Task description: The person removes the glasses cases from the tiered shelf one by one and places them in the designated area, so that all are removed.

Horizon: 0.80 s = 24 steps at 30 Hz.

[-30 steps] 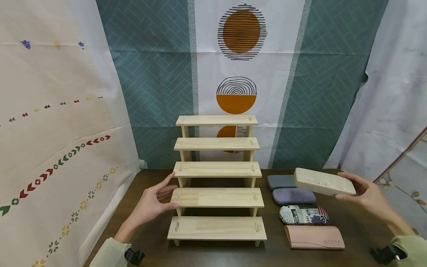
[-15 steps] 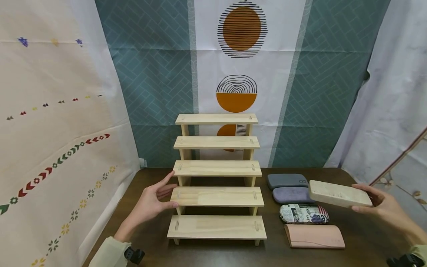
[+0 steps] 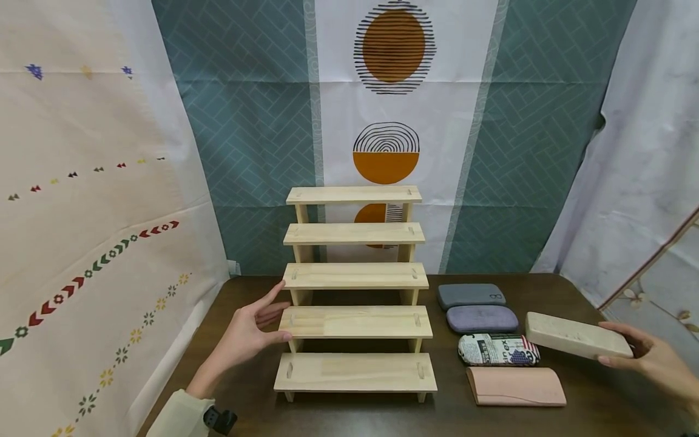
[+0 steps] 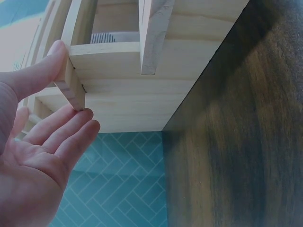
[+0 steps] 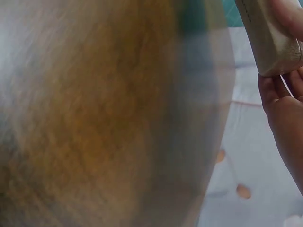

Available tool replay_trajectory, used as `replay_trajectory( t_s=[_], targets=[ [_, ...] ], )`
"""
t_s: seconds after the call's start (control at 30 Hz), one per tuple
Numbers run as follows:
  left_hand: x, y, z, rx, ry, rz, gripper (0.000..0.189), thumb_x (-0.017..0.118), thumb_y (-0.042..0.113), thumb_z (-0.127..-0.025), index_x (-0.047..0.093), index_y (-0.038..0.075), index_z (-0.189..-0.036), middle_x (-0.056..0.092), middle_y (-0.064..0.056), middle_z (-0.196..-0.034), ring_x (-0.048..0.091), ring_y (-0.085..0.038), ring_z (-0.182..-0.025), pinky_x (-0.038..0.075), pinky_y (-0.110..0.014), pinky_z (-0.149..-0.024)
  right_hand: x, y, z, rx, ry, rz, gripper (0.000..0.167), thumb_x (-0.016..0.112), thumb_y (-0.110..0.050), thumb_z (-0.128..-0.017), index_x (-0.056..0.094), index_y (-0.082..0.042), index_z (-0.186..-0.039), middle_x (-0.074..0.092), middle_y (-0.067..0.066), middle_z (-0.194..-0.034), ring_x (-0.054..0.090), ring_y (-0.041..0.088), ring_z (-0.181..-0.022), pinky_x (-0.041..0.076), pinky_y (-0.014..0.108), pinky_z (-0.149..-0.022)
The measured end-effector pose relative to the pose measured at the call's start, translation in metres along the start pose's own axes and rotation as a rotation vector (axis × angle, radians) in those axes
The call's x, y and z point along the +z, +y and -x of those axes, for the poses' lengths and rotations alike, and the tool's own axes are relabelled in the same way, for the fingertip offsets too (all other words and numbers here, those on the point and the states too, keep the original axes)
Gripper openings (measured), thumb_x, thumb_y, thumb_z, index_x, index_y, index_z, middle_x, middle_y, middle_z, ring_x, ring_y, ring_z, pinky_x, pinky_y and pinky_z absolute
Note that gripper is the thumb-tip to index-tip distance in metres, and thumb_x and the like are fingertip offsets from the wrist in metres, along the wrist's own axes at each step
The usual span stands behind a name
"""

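A pale wooden tiered display shelf (image 3: pixel 357 276) with several steps stands mid-table. My left hand (image 3: pixel 246 334) is at its left side, pinching the end of the second-lowest step (image 3: pixel 357 323) between thumb and fingertips. The left wrist view shows the thumb on one face of that board end (image 4: pixel 71 87) and fingertips on the other. In my right hand (image 3: pixel 658 361) I hold a long cream-coloured case, seemingly a glasses case (image 3: pixel 579 335), by its right end, raised over the right side of the table. The right wrist view shows part of this case (image 5: pixel 277 40) at its upper right.
Right of the shelf, cases lie in a column: a grey one (image 3: pixel 471 295), a purple one (image 3: pixel 482 319), a newsprint-patterned one (image 3: pixel 497 350) and a pink one (image 3: pixel 516 386). The dark wood table (image 3: pixel 349 419) is bordered by a teal-and-white cloth (image 3: pixel 256 152) behind and pale cloths at the sides.
My right hand has carried the cream case to the right and lower in the head view, away from above the grey and purple cases. The left hand stays on the shelf.
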<state>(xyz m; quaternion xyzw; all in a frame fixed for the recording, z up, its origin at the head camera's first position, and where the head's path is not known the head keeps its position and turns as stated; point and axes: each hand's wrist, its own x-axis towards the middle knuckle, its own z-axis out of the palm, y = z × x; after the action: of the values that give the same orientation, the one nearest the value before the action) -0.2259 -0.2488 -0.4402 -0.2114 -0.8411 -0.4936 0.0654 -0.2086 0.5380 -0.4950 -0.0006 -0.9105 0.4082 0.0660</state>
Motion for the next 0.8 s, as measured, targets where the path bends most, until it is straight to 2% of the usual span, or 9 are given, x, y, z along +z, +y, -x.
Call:
replay_trajectory(
  t_s=[0.1,0.17,0.2,0.4,0.6,0.67,0.7,0.73,0.8],
  targets=[
    [0.000,0.000,0.000,0.003,-0.002,0.006,0.104,0.093,0.010,-0.080,0.037,0.023,-0.166,0.067,-0.018,-0.138,0.064,-0.035,-0.127,0.053,-0.056,-0.100,-0.002,0.008,0.002,0.039,-0.003,0.035,0.078,0.084,-0.026,-0.095,0.043,-0.011,-0.159,0.050,-0.003,-0.126,0.050,-0.014,-0.088,0.057,0.027,-0.066],
    [0.000,0.001,0.000,0.009,-0.005,0.005,0.104,0.093,0.011,-0.080,0.037,0.023,-0.166,0.067,-0.018,-0.138,0.064,-0.036,-0.127,0.054,-0.055,-0.100,-0.004,0.012,0.003,0.042,-0.005,0.023,0.079,0.083,-0.024,-0.095,0.041,-0.011,-0.160,0.048,-0.001,-0.128,0.049,-0.015,-0.088,0.058,0.027,-0.067],
    [0.000,0.000,0.000,0.010,-0.006,0.004,0.104,0.093,0.011,-0.080,0.037,0.023,-0.166,0.067,-0.018,-0.138,0.064,-0.036,-0.127,0.054,-0.054,-0.100,-0.004,0.014,0.004,0.043,-0.001,0.014,0.077,0.084,-0.023,-0.094,0.043,-0.015,-0.159,0.049,-0.007,-0.126,0.050,-0.015,-0.088,0.059,0.027,-0.068],
    [0.000,0.000,0.001,0.013,0.002,-0.009,0.105,0.094,0.011,-0.080,0.036,0.022,-0.167,0.067,-0.018,-0.137,0.065,-0.037,-0.126,0.054,-0.056,-0.099,-0.009,0.027,0.008,0.029,0.015,-0.004,0.070,0.087,-0.020,-0.091,0.053,-0.016,-0.152,0.037,-0.047,-0.110,0.046,-0.021,-0.090,0.052,0.015,-0.067],
    [-0.001,0.000,-0.001,0.017,0.002,-0.011,0.105,0.094,0.011,-0.079,0.036,0.023,-0.166,0.067,-0.019,-0.137,0.065,-0.036,-0.127,0.054,-0.055,-0.100,-0.011,0.032,0.011,0.046,-0.002,-0.015,0.068,0.085,-0.020,-0.093,0.054,-0.022,-0.153,0.038,-0.047,-0.109,0.046,-0.020,-0.091,0.045,0.011,-0.067],
    [0.000,0.000,-0.001,0.022,-0.001,-0.009,0.104,0.094,0.012,-0.080,0.036,0.022,-0.166,0.066,-0.021,-0.137,0.064,-0.036,-0.127,0.054,-0.056,-0.100,-0.012,0.031,0.011,0.060,-0.011,0.023,0.071,0.086,-0.023,-0.092,0.053,-0.015,-0.154,0.040,-0.043,-0.109,0.046,-0.020,-0.090,0.046,0.012,-0.066],
    [0.000,0.000,-0.001,0.022,-0.001,-0.008,0.104,0.094,0.012,-0.080,0.036,0.022,-0.166,0.066,-0.022,-0.137,0.064,-0.036,-0.127,0.054,-0.056,-0.100,-0.012,0.030,0.011,0.068,-0.019,0.049,0.073,0.087,-0.025,-0.091,0.052,-0.010,-0.154,0.049,-0.036,-0.111,0.046,-0.019,-0.089,0.046,0.013,-0.066],
    [0.000,0.000,0.000,0.019,-0.002,-0.006,0.105,0.094,0.012,-0.080,0.036,0.022,-0.166,0.066,-0.022,-0.137,0.064,-0.036,-0.127,0.053,-0.056,-0.100,-0.012,0.029,0.010,0.074,-0.029,0.080,0.077,0.087,-0.028,-0.091,0.050,-0.004,-0.154,0.058,-0.026,-0.114,0.049,-0.016,-0.091,0.047,0.014,-0.066],
    [0.000,0.001,0.000,0.014,-0.001,-0.003,0.106,0.094,0.011,-0.079,0.036,0.022,-0.167,0.066,-0.023,-0.137,0.064,-0.036,-0.127,0.053,-0.056,-0.100,-0.012,0.026,0.009,0.087,-0.062,0.134,0.085,0.087,-0.032,-0.090,0.045,0.006,-0.153,0.066,0.006,-0.123,0.057,-0.003,-0.094,0.049,0.018,-0.066]
  ],
)
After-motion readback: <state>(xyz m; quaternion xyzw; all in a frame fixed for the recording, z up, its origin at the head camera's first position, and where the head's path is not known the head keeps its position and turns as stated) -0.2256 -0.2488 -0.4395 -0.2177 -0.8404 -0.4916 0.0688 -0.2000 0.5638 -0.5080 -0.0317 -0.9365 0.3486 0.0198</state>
